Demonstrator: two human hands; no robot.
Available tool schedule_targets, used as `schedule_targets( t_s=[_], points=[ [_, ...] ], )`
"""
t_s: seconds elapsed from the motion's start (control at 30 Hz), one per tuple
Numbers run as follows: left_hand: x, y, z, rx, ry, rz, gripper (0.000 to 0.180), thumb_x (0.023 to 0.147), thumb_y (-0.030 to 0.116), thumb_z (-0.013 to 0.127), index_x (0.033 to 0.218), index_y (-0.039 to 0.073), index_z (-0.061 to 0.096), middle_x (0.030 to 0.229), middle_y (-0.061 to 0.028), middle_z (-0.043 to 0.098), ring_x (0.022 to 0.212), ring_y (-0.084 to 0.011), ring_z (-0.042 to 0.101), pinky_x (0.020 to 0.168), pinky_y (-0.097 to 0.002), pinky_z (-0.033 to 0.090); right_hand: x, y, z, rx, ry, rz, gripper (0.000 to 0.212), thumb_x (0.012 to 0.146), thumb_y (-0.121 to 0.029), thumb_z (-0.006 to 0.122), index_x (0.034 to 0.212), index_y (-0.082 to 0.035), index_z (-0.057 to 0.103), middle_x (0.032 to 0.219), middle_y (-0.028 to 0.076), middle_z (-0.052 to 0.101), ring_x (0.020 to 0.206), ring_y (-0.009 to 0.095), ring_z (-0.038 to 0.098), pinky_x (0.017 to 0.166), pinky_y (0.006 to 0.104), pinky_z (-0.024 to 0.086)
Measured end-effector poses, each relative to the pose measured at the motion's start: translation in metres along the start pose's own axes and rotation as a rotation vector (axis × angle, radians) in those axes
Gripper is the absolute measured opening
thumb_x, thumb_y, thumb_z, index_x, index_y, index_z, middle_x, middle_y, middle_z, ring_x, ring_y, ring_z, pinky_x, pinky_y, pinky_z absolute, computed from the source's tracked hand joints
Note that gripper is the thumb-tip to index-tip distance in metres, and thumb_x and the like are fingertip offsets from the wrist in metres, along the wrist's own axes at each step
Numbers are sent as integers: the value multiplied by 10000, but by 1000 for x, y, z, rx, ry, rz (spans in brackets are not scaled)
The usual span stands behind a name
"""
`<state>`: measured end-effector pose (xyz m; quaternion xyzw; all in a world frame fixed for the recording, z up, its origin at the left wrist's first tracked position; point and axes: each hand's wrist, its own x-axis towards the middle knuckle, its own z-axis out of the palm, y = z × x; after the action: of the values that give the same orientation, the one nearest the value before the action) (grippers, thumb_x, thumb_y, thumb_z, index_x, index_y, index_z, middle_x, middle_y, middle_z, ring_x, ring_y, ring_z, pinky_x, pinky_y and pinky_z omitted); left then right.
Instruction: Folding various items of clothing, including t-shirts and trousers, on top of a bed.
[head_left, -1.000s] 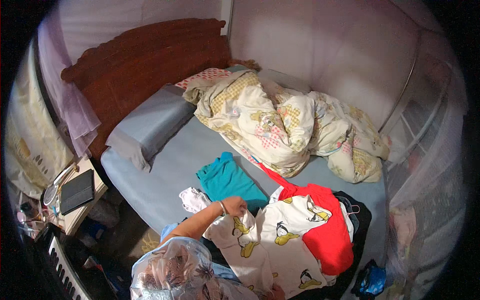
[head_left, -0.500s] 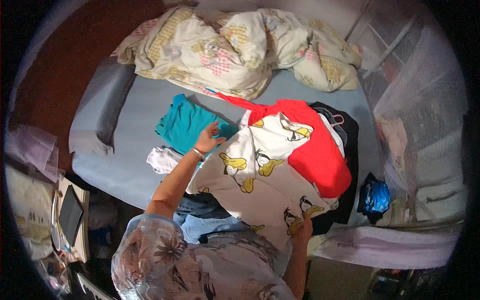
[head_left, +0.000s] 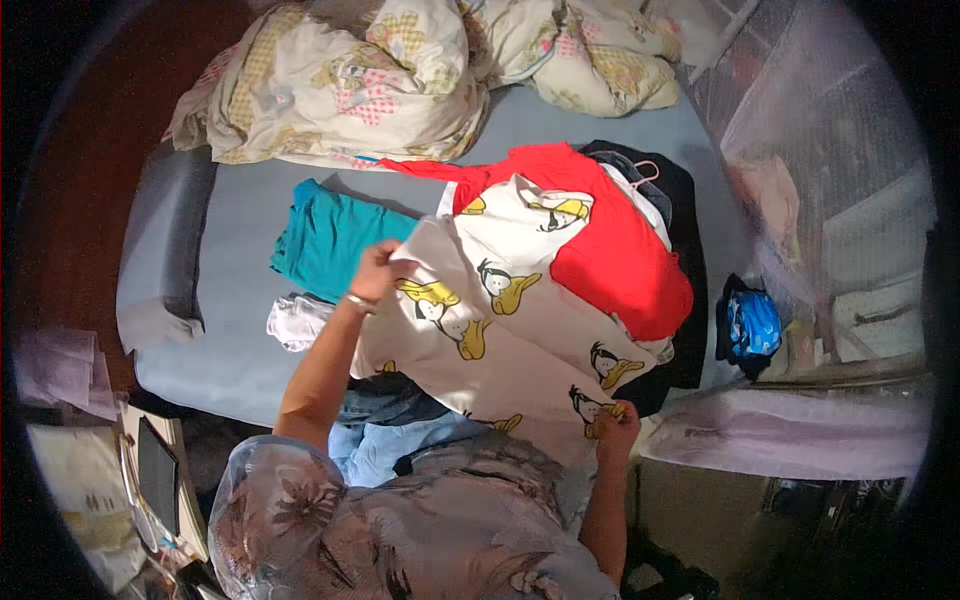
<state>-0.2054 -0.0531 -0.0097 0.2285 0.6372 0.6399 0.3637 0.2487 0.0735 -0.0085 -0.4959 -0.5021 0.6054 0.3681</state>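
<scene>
A white shirt printed with black-and-yellow duck heads lies spread out in front of me. My left hand is closed on its left edge. At its lower right, my right hand pinches the hem. Red cloth runs along the shirt's far and right sides; whether it belongs to the shirt I cannot tell. Past my left hand lies a folded teal garment, with a small crumpled pale cloth nearer me.
All this rests on a grey-blue bed. A flowered quilt is bunched at the far side. Dark clothes with a pink hanger lie under the red cloth. A blue bundle sits at right, jeans close to me.
My left hand, open over the teal garment before, has come back and taken hold of the shirt's left edge. The right hand keeps its grip on the hem. The view has shifted.
</scene>
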Motion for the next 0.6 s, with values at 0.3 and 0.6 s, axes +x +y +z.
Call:
schedule_targets(
  t_s=[0.3, 0.6],
  points=[
    [-105, 1, -70, 1184, -234, -164, 282, 620, 105, 637, 877, 0, 589, 725, -107, 578, 693, -222, 571, 620, -296, 453, -31, 38, -37, -487, -344, 197, 228, 547, 92, 527, 752, -5, 550, 745, 35, 537, 683, 158, 531, 646, 292, 449],
    [-58, 0, -24, 1001, -53, 429, 506, 637, 190, 663, 1101, 49, 520, 983, -127, 591, 951, -294, 529, 811, -366, 410, -37, 24, -24, -548, -258, 211, 173, 579, 31, 571, 747, -14, 561, 691, 25, 509, 645, 138, 504, 609, 269, 421]
  ],
)
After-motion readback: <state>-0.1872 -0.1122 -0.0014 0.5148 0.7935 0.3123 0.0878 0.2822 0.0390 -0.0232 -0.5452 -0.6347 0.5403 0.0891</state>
